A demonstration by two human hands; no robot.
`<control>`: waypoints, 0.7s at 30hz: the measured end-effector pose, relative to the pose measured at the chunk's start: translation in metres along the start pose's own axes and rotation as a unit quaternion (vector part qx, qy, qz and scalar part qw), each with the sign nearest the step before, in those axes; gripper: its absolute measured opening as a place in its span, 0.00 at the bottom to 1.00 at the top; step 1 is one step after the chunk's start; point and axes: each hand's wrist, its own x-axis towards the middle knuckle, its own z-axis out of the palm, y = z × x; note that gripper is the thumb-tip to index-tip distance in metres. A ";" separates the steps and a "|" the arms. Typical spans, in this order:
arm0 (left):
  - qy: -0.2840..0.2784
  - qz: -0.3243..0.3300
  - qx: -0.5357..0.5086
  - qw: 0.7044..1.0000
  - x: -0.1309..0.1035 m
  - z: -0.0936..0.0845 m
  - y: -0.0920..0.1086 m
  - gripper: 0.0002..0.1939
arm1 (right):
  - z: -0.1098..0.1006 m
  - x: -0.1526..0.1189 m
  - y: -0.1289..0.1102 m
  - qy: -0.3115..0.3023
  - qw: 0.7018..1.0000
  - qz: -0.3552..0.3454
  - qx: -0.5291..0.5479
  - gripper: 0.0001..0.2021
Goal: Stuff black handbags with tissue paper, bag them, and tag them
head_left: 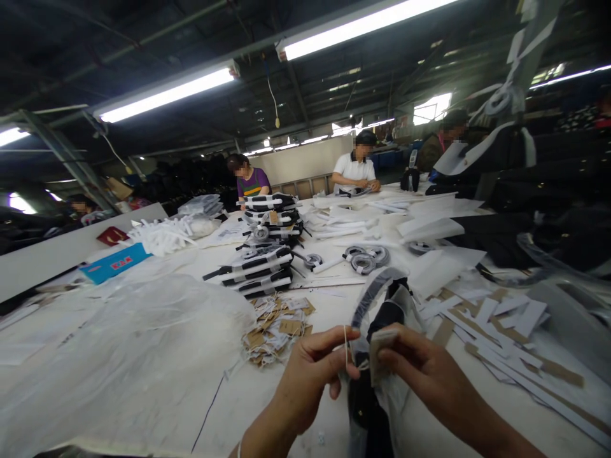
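Observation:
My left hand (317, 369) pinches a thin white string (346, 346) between thumb and fingers. In my right hand (424, 369) is a small beige tag (382, 353), held between thumb and fingers. Both hands are over a black bag (365, 407) partly wrapped in clear plastic, with a wrapped strap (370, 296) curving up beyond them. Left of the bag lies a pile of brown and white tags (277, 327) with strings.
Stacked black bundles (267, 254) stand mid-table, with coiled straps (366, 259) beside them. Clear plastic sheeting (143, 356) covers the left, cardboard strips (515, 343) the right. A blue box (116, 263) is farther left. Two people (356, 168) work across the table.

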 end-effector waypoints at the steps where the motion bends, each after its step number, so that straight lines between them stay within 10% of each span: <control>1: 0.008 0.008 0.021 1.000 0.001 0.002 0.000 0.19 | 0.001 0.003 -0.002 -0.015 1.000 0.011 -0.019 0.13; 14: -0.020 0.100 0.132 0.986 0.002 0.018 0.020 0.12 | -0.010 0.017 -0.018 -0.114 0.946 -0.048 -0.300 0.34; 21: 0.021 0.274 0.392 0.878 -0.013 0.032 0.039 0.18 | -0.010 0.013 -0.036 -0.144 0.983 -0.010 -0.115 0.33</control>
